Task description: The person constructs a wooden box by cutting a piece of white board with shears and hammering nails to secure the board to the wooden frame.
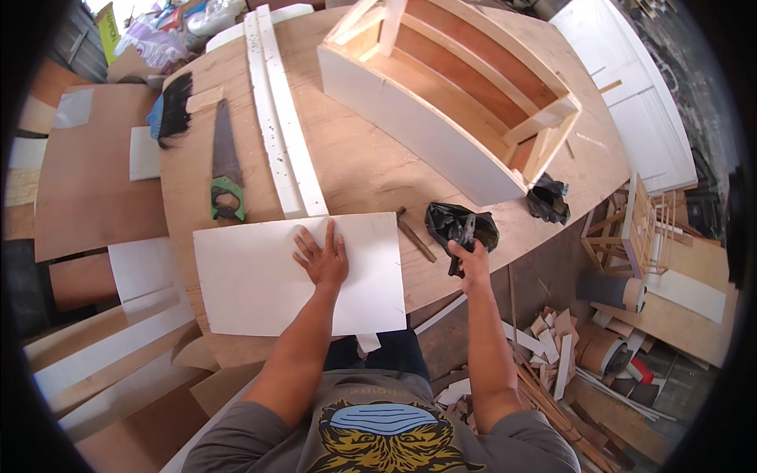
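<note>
My left hand (323, 258) lies flat with spread fingers on a white rectangular panel (244, 276) at the table's near edge. To the right, my right hand (475, 266) is closed on the near edge of a black plastic bag (441, 217). The bag gapes open, and a greyish metal piece shows inside it; its kind is unclear. My palm hides part of the grip. Between the panel and the bag lies a hammer (418, 241) with a wooden handle.
A green-handled saw (225, 162) and long white strips (284, 134) lie at left. Behind the bag stands an open wooden cabinet frame (426, 118), with another black bag (548, 199) at its corner. Wood offcuts (552, 339) litter the floor right of the wooden table (363, 185).
</note>
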A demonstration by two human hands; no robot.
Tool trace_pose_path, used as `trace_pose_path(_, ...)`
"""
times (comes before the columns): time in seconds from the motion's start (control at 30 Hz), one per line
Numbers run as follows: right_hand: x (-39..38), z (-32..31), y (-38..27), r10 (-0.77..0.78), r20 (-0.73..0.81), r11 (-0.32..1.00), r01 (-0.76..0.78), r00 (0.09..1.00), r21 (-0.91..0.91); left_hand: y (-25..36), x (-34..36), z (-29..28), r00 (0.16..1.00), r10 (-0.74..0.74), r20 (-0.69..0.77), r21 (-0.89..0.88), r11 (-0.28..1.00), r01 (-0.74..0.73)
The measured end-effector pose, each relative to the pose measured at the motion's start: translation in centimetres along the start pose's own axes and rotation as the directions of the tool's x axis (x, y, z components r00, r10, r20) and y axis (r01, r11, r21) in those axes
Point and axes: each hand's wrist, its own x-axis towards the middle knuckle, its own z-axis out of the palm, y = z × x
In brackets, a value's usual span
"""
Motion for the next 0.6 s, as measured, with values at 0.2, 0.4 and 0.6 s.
trace_pose_path(0.2, 1.5, -4.4, 2.5, 0.236, -0.105, 0.961, -0.217, 0.966, 0.17, 0.5, 0.0, -1.0, 0.998, -0.024, 0.055, -0.053, 0.998, 0.027)
trace_pose_path(0.4, 1.4, -4.6, 2.9, 0.275, -0.091, 0.948, -0.255, 0.957, 0.189, 0.2, -0.1, -0.5, 1.0, -0.005, 0.012, -0.064, 0.998, 0.006)
trace_pose_path(0.6, -0.2, -4.0, 2.6, 0.217, -0.07, 0.966, -0.204, 0.974, 0.16, -0.3, 0.2, 0.1, 1.0, 0.011, -0.026, -0.072, 0.997, -0.013)
